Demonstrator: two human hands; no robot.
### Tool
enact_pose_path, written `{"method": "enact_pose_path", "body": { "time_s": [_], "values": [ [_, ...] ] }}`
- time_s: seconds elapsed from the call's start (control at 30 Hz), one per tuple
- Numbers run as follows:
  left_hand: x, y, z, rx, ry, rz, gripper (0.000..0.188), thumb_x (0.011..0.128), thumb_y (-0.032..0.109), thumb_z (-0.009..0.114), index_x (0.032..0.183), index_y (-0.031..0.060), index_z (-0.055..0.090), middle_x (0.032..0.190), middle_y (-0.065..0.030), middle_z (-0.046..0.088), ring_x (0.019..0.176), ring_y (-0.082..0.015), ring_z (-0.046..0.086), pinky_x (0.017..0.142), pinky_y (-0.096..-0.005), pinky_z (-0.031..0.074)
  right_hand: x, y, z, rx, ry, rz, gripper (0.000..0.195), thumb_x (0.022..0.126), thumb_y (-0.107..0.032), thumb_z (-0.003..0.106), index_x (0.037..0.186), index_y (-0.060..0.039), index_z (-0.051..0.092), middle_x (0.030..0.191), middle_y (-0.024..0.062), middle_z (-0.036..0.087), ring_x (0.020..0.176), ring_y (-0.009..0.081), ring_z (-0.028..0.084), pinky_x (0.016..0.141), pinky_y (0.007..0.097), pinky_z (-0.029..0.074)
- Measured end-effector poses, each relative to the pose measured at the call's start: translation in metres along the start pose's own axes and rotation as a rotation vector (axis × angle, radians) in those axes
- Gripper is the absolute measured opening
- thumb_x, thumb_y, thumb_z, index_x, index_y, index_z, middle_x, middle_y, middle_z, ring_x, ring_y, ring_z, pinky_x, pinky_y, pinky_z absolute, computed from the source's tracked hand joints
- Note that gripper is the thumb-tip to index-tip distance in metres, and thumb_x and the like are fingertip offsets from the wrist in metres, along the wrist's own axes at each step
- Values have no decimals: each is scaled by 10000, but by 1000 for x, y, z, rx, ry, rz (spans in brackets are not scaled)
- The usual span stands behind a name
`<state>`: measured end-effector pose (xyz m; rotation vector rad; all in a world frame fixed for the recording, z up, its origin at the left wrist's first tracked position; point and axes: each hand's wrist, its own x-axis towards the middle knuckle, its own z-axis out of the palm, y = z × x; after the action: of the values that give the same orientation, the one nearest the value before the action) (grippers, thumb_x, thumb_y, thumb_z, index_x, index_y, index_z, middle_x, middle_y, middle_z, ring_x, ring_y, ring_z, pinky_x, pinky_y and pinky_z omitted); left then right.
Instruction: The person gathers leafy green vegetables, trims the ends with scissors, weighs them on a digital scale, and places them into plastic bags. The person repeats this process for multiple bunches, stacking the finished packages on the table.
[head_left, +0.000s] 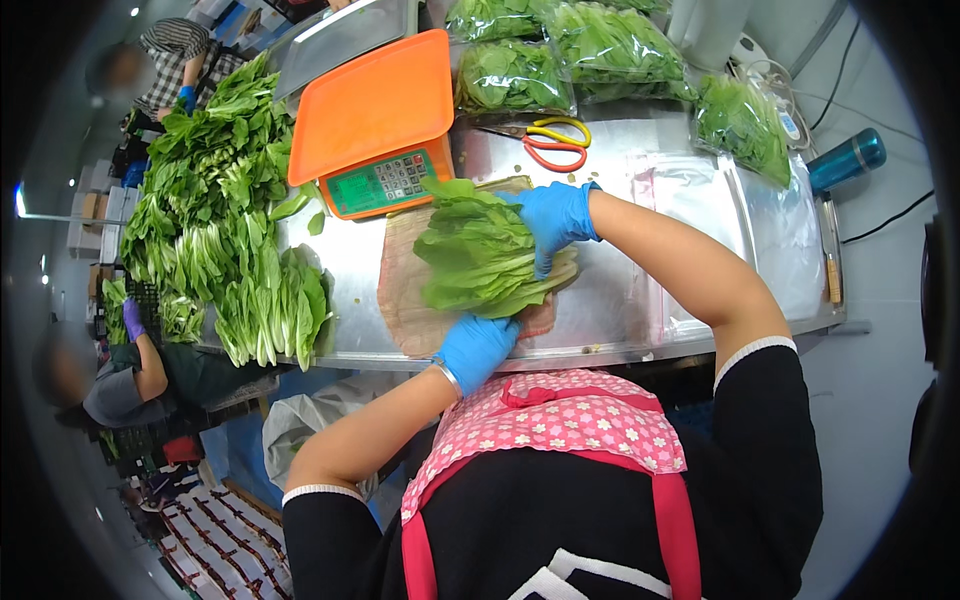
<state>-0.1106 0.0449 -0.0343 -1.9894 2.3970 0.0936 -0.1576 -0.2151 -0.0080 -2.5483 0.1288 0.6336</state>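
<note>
A bunch of leafy greens (480, 262) lies between my hands, its leaves to the left and pale stalks to the right. My right hand (559, 221), in a blue glove, grips it from above near the stalk end. From the near side, my left hand (476, 352), also blue-gloved, holds the leaf edge, with its fingertips hidden by the leaves. Under the bunch, a tan mesh cloth (405, 300) is spread on the metal table (345, 315). Just beyond the bunch stands an orange weighing scale (375, 112) with a green keypad panel.
Loose greens (217, 187) are heaped at left. Bagged greens (517, 79) stand at the back, near red-and-yellow scissors (555, 142). Clear plastic bags (697, 247) lie at right, beside a teal bottle (847, 159). Two co-workers stand at far left; another person's hand shows at the top.
</note>
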Motion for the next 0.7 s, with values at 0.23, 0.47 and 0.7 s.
{"method": "enact_pose_path", "body": {
  "time_s": [0.23,0.47,0.7],
  "values": [
    [-12,20,-17,116,78,126,170,802,201,619,948,114,622,1132,-105,567,1089,-285,545,939,-426,434,5,3,3,7,16,-22,1309,444,-379,925,1499,-88,207,1220,193,618,1046,343,636,875,382,519],
    [20,-14,-45,185,253,10,105,811,192,643,907,172,607,1498,-117,388,1392,-336,345,1111,-480,311,-20,-47,30,-205,173,-23,1230,512,-300,840,1456,116,170,1142,234,610,1003,360,627,855,391,511],
    [-3,-11,-28,79,264,-26,134,808,218,661,914,160,603,1447,-144,441,1333,-336,427,1073,-469,367,-3,-2,22,531,-62,-295,1397,519,-421,925,1486,84,53,1385,255,474,1269,282,499,1057,312,385]
  ]
}}
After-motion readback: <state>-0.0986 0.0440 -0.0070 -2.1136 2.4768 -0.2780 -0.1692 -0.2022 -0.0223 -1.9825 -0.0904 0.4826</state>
